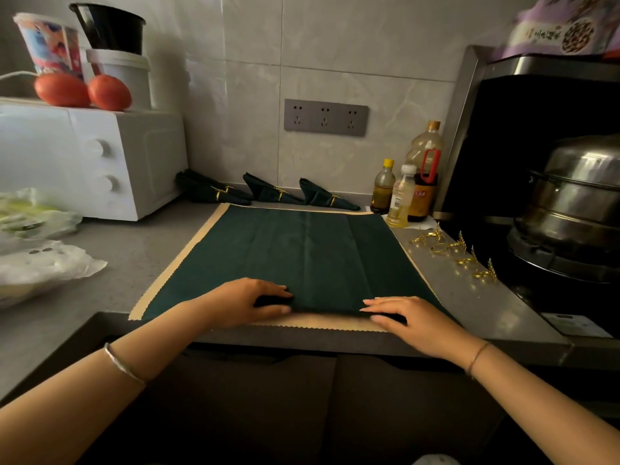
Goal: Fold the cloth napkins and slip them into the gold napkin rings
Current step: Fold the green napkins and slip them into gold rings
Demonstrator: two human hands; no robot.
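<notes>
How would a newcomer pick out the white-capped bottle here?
Start at the grey socket panel on the tiled wall. Below and right of it, on the counter, stands the white-capped bottle: clear, pale yellow inside, in front of the yellow-capped bottle and the taller red-handled bottle.

Bottles (402, 196) and microwave (100, 162) flank the open counter (144, 250).

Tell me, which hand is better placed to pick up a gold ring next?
The right hand, probably: the gold rings lie right of the green napkin, nearer it; the left hand would have to cross over.
</notes>
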